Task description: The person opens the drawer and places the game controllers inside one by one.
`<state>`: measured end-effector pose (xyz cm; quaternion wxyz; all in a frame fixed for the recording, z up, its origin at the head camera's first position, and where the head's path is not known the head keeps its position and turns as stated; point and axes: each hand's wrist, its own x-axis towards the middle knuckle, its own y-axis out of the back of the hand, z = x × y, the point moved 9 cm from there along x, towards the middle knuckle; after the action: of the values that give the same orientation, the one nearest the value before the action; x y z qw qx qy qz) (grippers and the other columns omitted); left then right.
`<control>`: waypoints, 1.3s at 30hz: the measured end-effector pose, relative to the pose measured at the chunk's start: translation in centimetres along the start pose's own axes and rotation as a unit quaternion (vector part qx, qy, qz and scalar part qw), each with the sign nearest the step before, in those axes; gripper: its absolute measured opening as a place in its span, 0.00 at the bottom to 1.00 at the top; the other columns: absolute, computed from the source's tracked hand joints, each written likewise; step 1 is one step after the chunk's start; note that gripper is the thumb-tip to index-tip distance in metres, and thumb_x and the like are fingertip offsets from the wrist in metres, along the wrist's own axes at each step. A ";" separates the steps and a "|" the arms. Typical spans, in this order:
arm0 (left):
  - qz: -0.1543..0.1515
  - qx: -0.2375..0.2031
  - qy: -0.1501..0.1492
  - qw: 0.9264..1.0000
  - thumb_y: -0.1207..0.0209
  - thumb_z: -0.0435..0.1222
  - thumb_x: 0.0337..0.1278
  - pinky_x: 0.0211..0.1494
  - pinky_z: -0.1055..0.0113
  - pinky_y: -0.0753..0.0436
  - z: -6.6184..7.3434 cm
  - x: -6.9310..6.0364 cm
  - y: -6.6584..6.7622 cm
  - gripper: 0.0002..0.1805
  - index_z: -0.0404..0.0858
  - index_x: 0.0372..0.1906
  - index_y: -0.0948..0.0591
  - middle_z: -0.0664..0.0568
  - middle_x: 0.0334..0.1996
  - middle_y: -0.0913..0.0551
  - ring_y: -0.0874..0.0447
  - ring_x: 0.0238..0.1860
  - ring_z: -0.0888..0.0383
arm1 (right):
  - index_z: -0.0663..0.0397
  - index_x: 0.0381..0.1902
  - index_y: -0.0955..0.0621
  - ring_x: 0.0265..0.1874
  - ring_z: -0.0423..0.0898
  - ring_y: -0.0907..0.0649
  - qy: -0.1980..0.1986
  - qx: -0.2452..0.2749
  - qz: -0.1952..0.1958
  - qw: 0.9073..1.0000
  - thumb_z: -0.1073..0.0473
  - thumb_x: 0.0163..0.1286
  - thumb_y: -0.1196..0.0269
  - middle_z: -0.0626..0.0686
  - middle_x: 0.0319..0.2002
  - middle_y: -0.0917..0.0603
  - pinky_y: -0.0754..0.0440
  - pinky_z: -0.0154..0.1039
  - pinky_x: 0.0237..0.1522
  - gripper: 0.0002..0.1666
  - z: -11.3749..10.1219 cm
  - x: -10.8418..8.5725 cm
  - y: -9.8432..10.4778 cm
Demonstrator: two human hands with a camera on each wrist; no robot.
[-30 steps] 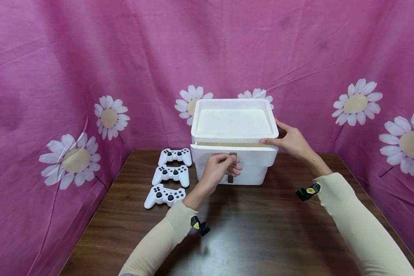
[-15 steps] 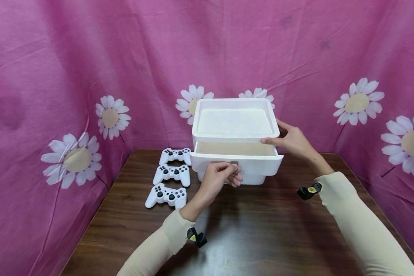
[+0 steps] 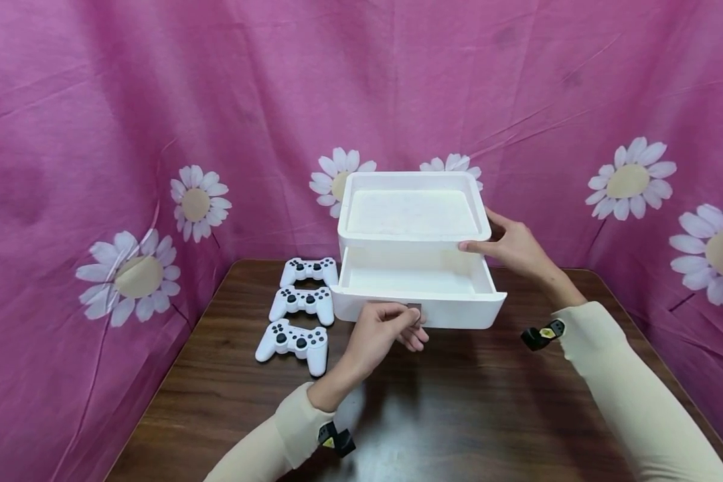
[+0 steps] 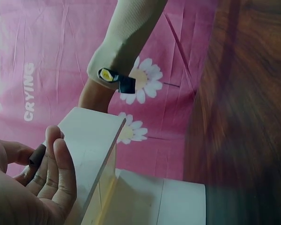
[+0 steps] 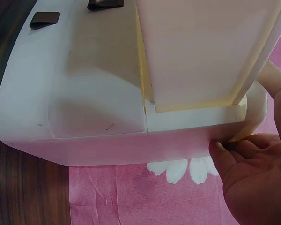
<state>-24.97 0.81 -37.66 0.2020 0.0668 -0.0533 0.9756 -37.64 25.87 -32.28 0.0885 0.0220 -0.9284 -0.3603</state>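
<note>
A white storage box (image 3: 345,231) with a shallow tray-like top stands on the table. Its upper drawer (image 3: 464,312) is pulled well out, and the bare inside shows. My left hand (image 3: 373,338) pinches the drawer's brown pull tab (image 4: 37,155) between thumb and fingers. At the box's right front corner, my right hand (image 3: 515,249) grips the frame, thumb on the front edge and fingers behind the side. The right wrist view shows those fingers curled round the frame beside the opening. A lower brown tab (image 5: 44,18) is on the box front there.
Left of the box, white game controllers lie in a column: a far one (image 3: 308,271), a middle one (image 3: 302,302) and a near one (image 3: 292,343). The brown wooden table (image 3: 458,415) meets a pink flowered cloth (image 3: 277,100) at the back and sides.
The upper drawer has slid from slightly ajar to far out toward me, drawn by my left hand on the tab. My right hand has kept its grip on the box.
</note>
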 end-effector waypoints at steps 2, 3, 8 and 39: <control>-0.005 0.004 -0.003 1.000 0.40 0.34 0.77 0.33 0.66 0.10 0.1 -0.5 -0.2 0.16 0.20 0.45 0.13 0.24 0.34 0.11 0.11 0.24 0.61 | 0.43 0.86 0.41 0.59 0.52 0.16 -0.002 0.001 -0.001 1.000 0.33 0.62 0.23 0.61 0.65 0.15 0.20 0.21 0.44 0.63 0.0 0.0 0.0; -0.007 0.006 -0.004 1.000 0.40 0.34 0.77 0.33 0.66 0.10 0.2 -0.7 -0.3 0.16 0.20 0.45 0.13 0.24 0.34 0.11 0.11 0.24 0.61 | 0.43 0.86 0.41 0.59 0.52 0.16 -0.003 0.002 -0.002 1.000 0.33 0.62 0.23 0.61 0.65 0.15 0.20 0.22 0.44 0.63 0.0 0.0 0.0; -0.012 0.006 -0.008 1.000 0.41 0.34 0.77 0.34 0.66 0.10 0.0 -1.6 -0.5 0.17 0.19 0.44 0.13 0.23 0.33 0.12 0.11 0.23 0.63 | 0.43 0.86 0.42 0.59 0.52 0.16 -0.005 0.000 -0.003 1.000 0.33 0.62 0.23 0.61 0.65 0.15 0.20 0.21 0.44 0.63 -0.1 -0.1 0.0; 0.088 0.215 -0.138 0.963 0.32 0.27 0.66 0.32 0.64 0.10 9.5 -3.2 8.3 0.03 0.34 0.41 0.10 0.44 0.31 0.08 0.08 0.28 0.58 | 0.41 0.86 0.42 0.58 0.51 0.17 -0.003 -0.004 -0.001 1.000 0.33 0.62 0.23 0.60 0.66 0.16 0.21 0.20 0.43 0.64 -0.1 -0.1 0.0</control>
<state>-24.39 -9.22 -29.40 0.0867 0.2381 0.1246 0.9593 -37.54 25.83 -32.23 0.0857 0.0214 -0.9272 -0.3639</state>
